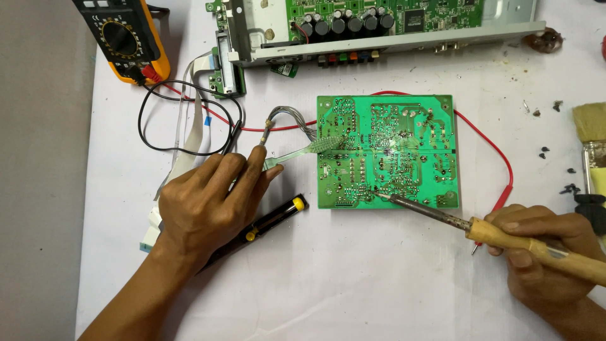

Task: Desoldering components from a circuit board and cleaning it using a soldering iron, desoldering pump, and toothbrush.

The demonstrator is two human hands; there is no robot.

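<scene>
A green circuit board point(386, 151) lies solder side up on the white table cover. My left hand point(205, 202) holds a clear green toothbrush point(303, 151) by its handle, bristles resting on the board's left edge. My right hand point(543, 249) grips a wooden-handled soldering iron point(492, 230), whose metal tip touches the board near its lower middle. A black and yellow desoldering pump point(271, 221) lies under my left hand.
A yellow multimeter point(126, 38) sits top left, its black lead point(189, 126) and red lead point(499, 158) looping around the board. An opened metal chassis point(379, 31) with another board lies at the top. A paintbrush point(590, 136) and small screws point(555, 155) lie right.
</scene>
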